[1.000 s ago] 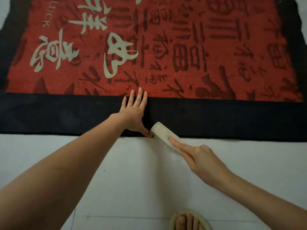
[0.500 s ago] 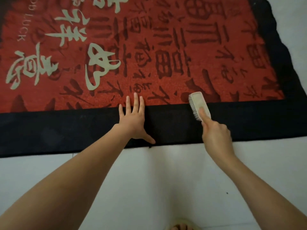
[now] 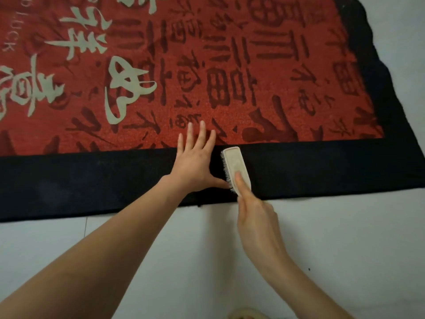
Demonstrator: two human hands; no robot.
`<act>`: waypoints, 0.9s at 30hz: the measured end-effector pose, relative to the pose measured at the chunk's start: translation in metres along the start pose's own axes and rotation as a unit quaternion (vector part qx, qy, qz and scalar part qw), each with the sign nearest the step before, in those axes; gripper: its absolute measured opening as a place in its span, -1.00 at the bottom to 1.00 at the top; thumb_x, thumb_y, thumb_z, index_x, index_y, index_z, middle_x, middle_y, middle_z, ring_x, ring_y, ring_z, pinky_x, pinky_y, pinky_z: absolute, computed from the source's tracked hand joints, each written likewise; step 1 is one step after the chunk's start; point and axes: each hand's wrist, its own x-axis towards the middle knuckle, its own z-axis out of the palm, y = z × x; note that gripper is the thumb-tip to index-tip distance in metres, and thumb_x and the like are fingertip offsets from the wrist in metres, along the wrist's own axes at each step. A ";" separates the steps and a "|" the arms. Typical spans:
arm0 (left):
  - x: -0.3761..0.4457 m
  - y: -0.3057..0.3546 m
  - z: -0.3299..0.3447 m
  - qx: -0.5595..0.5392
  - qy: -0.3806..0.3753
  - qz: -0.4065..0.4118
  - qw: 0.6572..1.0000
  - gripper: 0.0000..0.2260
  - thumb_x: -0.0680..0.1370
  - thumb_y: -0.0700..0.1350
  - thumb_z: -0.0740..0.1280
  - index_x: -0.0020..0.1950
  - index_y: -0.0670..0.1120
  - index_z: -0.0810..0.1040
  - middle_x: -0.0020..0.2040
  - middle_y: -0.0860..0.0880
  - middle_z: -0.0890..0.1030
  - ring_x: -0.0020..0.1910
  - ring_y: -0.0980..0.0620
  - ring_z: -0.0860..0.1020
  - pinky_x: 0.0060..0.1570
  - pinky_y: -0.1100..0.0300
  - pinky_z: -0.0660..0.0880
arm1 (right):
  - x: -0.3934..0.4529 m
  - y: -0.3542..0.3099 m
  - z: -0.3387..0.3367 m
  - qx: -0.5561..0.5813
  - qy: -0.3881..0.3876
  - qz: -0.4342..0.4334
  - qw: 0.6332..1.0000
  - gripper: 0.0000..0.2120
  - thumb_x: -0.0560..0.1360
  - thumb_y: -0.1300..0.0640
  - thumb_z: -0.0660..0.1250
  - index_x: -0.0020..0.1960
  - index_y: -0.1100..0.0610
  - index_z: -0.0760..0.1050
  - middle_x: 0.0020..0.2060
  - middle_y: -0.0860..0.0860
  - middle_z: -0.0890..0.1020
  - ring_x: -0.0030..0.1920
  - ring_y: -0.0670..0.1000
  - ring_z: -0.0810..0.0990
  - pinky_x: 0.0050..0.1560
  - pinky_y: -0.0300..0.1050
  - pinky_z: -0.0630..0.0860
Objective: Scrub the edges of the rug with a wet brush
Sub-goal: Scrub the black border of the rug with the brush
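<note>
Seeing only part of the rug (image 3: 230, 88); top & left side running out of frame; near edge of its black border (image 3: 92, 180) lying on the pale floor (image 3: 184, 249); R fingers under the brush (image 3: 236, 169) hidden, so only the index on top & thumb side readable; bristles showing just along the brush's L edge, wet or dry impossible to tell; blurry pale shape at bottom edge cut off, not identifiable.

Reading "LUCK" in faint letters at upper L of the rug, w/ part of a preceding word cut off; large cream characters & dark red ones across the red field, not legible to me.

Pressing flat w/ left hand (image 3: 195, 162), fingers straight & spread, tips reaching onto the red field, thumb pointing toward the brush, touching or nearly touching its bristles; gripping the brush w/ right hand (image 3: 255, 217), index finger lying along its white back; brush sitting on the black border, just R of the left hand.

Vs 0.5 s ago: brush now close beside the left hand, having been well apart to the R at the red/black boundary; left hand staying planted in about the same spot.
</note>
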 end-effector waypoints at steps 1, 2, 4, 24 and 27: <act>0.002 0.000 0.005 0.015 0.010 0.022 1.000 0.23 0.26 0.44 0.42 0.60 -0.05 -0.28 0.54 -0.12 -0.42 0.47 -0.18 -0.48 0.41 -0.09 -0.42 | -0.010 -0.001 0.004 0.019 0.009 -0.008 1.000 -0.36 0.63 0.23 0.09 0.54 -0.23 -0.08 -0.08 0.10 0.61 -0.08 0.13 0.57 -0.06 -0.01 0.46; 0.002 -0.002 0.008 0.018 0.015 0.029 0.999 0.24 0.25 0.46 0.40 0.60 -0.05 -0.29 0.54 -0.11 -0.42 0.47 -0.17 -0.48 0.41 -0.07 -0.44 | -0.016 -0.001 0.004 0.032 0.022 -0.015 0.999 -0.35 0.63 0.23 0.10 0.53 -0.23 -0.10 -0.13 0.08 0.58 -0.12 0.10 0.56 -0.10 -0.03 0.45; 0.001 -0.008 0.014 0.009 0.017 0.028 0.999 0.26 0.23 0.49 0.39 0.59 -0.04 -0.32 0.54 -0.10 -0.43 0.48 -0.15 -0.48 0.41 -0.04 -0.45 | -0.014 0.006 0.000 0.051 0.049 -0.011 0.997 -0.36 0.62 0.25 0.11 0.54 -0.21 -0.04 -0.14 0.05 0.53 -0.15 0.09 0.53 -0.14 -0.03 0.43; 0.009 -0.008 0.016 0.038 -0.018 0.014 0.999 0.43 0.08 0.53 0.36 0.53 -0.17 -0.44 0.52 -0.14 -0.46 0.48 -0.20 -0.47 0.44 -0.13 -0.42 | 0.063 -0.012 0.024 0.030 0.022 -0.013 0.999 -0.48 0.65 0.20 0.08 0.52 -0.21 0.13 -0.21 0.21 0.58 -0.16 0.27 0.56 -0.06 0.08 0.49; 0.008 -0.010 0.017 0.046 -0.017 0.019 0.999 0.42 0.11 0.50 0.41 0.53 -0.18 -0.43 0.53 -0.14 -0.45 0.48 -0.20 -0.46 0.42 -0.11 -0.43 | 0.019 -0.007 0.033 0.061 0.001 -0.042 0.997 -0.41 0.62 0.27 0.09 0.53 -0.20 0.10 -0.23 0.24 0.60 -0.22 0.27 0.56 -0.15 0.10 0.52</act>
